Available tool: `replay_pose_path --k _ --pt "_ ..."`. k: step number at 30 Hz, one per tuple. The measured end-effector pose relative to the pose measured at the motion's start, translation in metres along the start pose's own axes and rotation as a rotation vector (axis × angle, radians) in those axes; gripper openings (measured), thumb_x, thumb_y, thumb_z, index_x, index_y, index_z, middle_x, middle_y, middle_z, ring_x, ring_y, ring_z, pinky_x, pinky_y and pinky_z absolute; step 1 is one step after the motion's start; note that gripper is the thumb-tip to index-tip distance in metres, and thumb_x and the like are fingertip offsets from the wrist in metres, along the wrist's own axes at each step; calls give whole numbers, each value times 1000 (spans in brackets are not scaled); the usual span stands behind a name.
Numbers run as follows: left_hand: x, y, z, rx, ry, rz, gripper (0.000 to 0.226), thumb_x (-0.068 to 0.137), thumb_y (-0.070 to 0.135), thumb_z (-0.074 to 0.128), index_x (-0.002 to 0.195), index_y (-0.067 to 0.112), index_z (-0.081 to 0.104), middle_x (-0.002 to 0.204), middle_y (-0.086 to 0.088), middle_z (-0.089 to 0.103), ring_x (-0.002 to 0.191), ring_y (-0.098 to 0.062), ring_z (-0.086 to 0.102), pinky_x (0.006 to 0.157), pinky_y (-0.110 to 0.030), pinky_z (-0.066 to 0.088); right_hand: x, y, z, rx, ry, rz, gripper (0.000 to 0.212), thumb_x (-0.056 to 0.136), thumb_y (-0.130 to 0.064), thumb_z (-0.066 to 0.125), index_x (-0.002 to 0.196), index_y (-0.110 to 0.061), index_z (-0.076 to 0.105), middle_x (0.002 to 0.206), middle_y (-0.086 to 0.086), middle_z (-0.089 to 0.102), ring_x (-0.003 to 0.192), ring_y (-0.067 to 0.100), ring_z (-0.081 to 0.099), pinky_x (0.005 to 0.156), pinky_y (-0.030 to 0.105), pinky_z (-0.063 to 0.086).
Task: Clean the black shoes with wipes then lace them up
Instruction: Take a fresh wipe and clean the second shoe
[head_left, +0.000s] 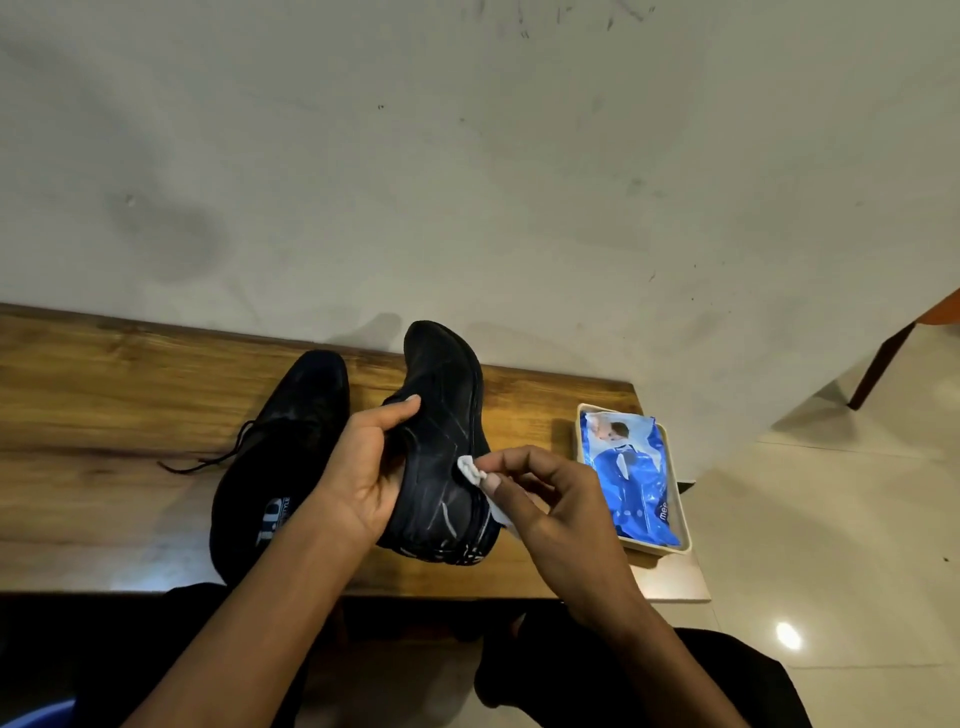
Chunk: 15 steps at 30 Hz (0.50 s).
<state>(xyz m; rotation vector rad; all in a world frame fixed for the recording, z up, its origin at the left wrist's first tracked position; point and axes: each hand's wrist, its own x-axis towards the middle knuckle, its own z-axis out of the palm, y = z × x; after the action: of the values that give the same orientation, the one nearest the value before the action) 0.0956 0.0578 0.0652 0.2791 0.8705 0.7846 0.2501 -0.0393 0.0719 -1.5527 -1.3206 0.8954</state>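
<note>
Still mid-cleaning: left hand (371, 470) gripping raised shoe (447, 447) over bench (104, 395), right hand (545, 499) pinching wipe (475, 473) against its side (streaks visible); other shoe (280, 447) resting unlaced, lacing pending.

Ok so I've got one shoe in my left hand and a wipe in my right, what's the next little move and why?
Probably draw the wipe along the side of the held shoe toward the toe. Your right hand pinches it against the shoe's side, your left hand steadies the shoe, and pale streaks show there. The other shoe lies on the bench.
</note>
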Motion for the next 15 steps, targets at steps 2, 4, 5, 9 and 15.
replay_pose_path --k 2,4,5,9,15 --pt "-1 1 2 37 -87 45 38 91 24 60 121 1 65 113 -18 72 99 -31 72 85 -41 57 1 4 4 157 18 92 13 95 -15 68 101 -22 76 103 -4 76 104 16 71 94 44 56" --pt "-7 2 4 138 -196 82 37 88 21 60 119 1 65 116 -16 71 101 -26 70 88 -39 57 1 8 8 310 47 167 12 94 -12 69 102 -16 77 105 5 76 105 25 71 92 48 58" --pt "-9 3 3 204 -235 99 40 84 16 62 120 0 64 117 -18 69 103 -28 68 92 -40 56 1 10 10 352 61 189 12 93 -11 70 103 -15 77 106 7 76 106 26 71 91 47 58" --pt "-11 1 1 466 -207 215 36 83 1 66 118 -4 62 114 -22 71 105 -35 69 88 -39 58 3 12 16 361 88 208 13 93 -11 69 103 -14 76 105 7 77 104 24 72 89 46 59" --pt "-16 1 0 1131 -86 551 33 98 34 57 70 17 52 55 11 54 49 -1 49 50 -18 41 3 6 24 423 26 307 12 94 -13 68 103 -15 75 100 6 77 94 22 73 82 42 57"
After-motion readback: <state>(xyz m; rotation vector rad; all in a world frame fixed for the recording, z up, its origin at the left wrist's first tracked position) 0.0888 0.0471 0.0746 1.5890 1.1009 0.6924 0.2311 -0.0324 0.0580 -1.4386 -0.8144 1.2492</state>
